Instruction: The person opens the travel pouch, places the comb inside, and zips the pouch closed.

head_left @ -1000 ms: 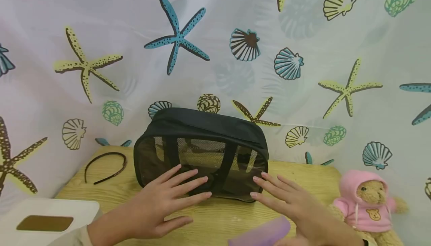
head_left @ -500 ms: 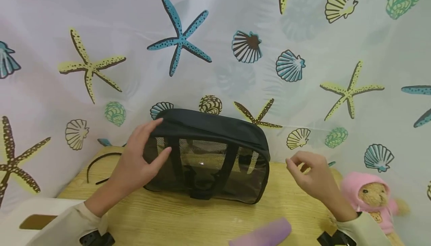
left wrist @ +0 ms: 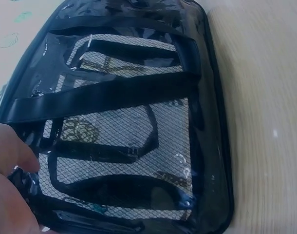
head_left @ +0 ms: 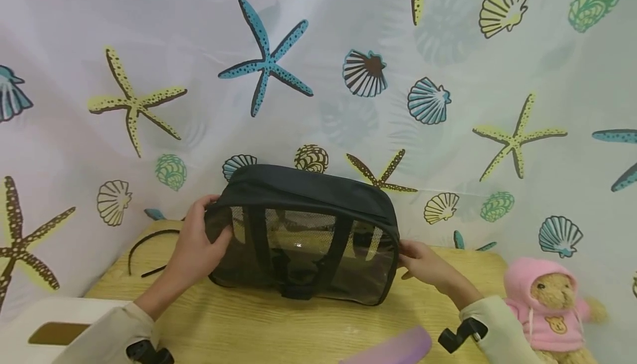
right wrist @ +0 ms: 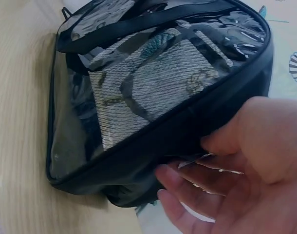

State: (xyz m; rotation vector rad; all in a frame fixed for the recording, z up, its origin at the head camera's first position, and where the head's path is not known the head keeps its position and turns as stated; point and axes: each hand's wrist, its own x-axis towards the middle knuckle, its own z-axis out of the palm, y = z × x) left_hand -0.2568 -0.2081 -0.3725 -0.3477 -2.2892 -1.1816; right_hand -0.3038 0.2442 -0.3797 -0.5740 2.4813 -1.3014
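A black bag (head_left: 308, 187) with a see-through front panel, mesh behind it and dark straps stands at the back of the wooden table. My left hand (head_left: 196, 245) grips its left end, thumb on the front and fingers going behind the edge. In the left wrist view the thumb and a finger of the left hand (left wrist: 12, 180) show at the bag's rim. At the other end my right hand (head_left: 423, 264) holds the bag's side. In the right wrist view the right hand (right wrist: 236, 165) has curled fingers and thumb at the dark side fabric, close to a small shiny piece.
A dark headband (head_left: 144, 239) lies at the left, partly behind the left hand. A white box with a slot (head_left: 99, 311) is at the front left. A purple rounded object (head_left: 398, 347) lies near the front. A teddy bear in a pink hoodie (head_left: 552, 308) sits at the right. Patterned cloth (head_left: 348, 21) hangs behind.
Both hands were spread in front of the bag, then parted to its sides. Now they have closed in on its two ends. The bag stands about where it was.
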